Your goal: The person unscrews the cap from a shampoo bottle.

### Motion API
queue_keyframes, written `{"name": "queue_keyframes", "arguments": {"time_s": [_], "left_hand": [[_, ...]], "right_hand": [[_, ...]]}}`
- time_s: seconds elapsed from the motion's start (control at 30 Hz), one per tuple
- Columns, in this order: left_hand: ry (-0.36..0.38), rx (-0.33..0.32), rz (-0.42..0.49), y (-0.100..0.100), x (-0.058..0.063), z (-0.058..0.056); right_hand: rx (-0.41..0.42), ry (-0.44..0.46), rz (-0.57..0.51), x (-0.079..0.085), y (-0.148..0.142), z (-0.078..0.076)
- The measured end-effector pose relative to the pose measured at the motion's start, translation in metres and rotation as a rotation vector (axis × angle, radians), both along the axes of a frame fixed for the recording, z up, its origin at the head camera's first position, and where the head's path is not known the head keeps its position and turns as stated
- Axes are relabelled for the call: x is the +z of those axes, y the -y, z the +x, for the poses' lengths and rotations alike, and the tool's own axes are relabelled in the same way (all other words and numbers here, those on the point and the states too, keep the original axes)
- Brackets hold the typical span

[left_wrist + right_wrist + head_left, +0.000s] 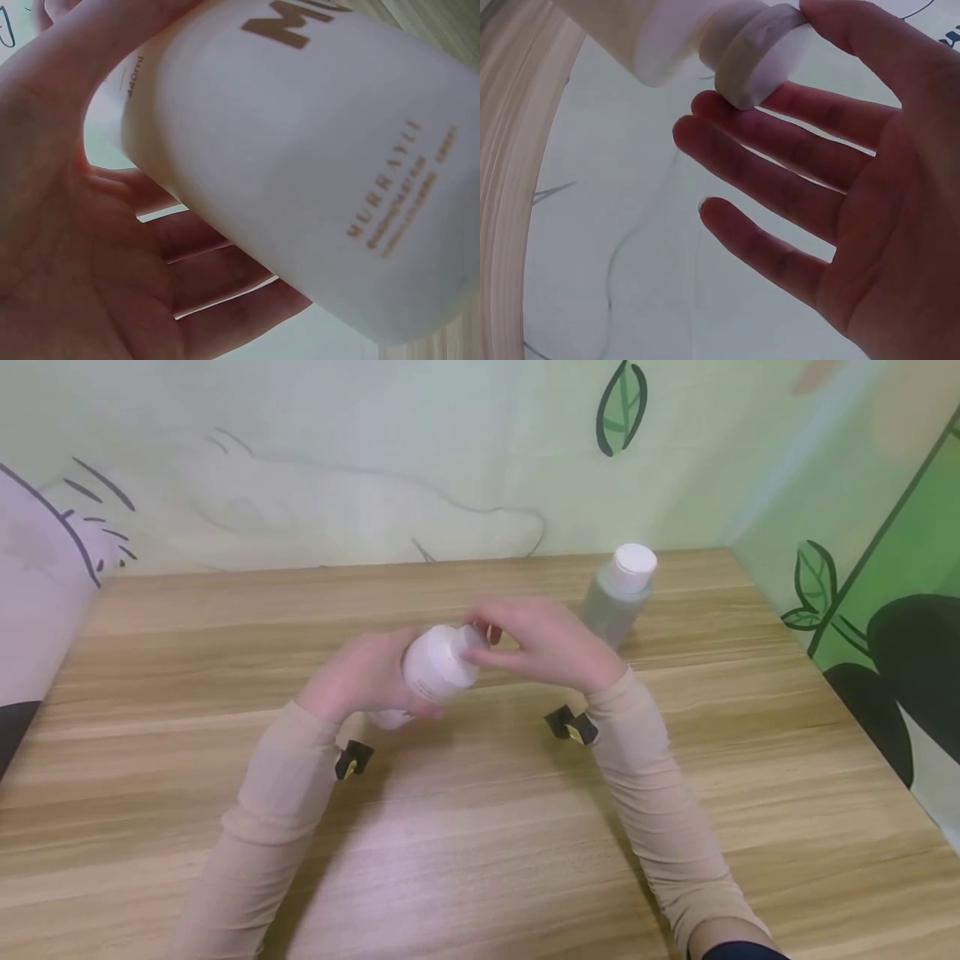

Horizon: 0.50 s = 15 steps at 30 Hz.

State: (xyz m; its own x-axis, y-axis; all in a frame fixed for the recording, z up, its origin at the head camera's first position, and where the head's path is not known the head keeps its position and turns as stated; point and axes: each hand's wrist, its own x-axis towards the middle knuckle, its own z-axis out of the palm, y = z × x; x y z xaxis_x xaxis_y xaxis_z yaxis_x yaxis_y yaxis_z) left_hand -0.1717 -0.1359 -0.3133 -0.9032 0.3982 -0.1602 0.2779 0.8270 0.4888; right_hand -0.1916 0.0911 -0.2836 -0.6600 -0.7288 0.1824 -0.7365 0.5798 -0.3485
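Tilted to the right above the table, a white bottle (437, 670) printed with gold lettering sits in my left hand (363, 672). The thumb and fingers of that hand wrap round its body, as the left wrist view shows up close. My right hand (547, 639) pinches the white cap (761, 64) at the bottle's top between thumb and fingertips, with the little finger held away from it. In the right wrist view the cap is in line with the bottle's neck. Whether it is loose or screwed on, I cannot tell.
Behind my right hand a grey-green bottle (617, 602) with a white cap stands upright on the wooden table (465, 860). A wall (337, 518) with painted drawings rises along the table's back edge, and another runs along the right side.
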Motion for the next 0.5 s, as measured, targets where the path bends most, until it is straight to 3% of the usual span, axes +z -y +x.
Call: {"name": "queue_keyframes", "arguments": {"time_s": [0.13,0.33,0.5], "left_hand": [[0.003,0.000,-0.021,-0.0010,0.0000,-0.0009],[0.020,-0.005,-0.021,-0.0007,0.0009,-0.0005],[0.027,-0.010,-0.019,-0.0008,0.0026,0.0004]], "right_hand": [[0.065,-0.017,-0.001,-0.0005,-0.0025,0.0001],[0.205,-0.113,-0.036,-0.0032,-0.0049,-0.0018],[0.257,-0.149,-0.061,-0.0041,-0.0046,-0.0026]]}}
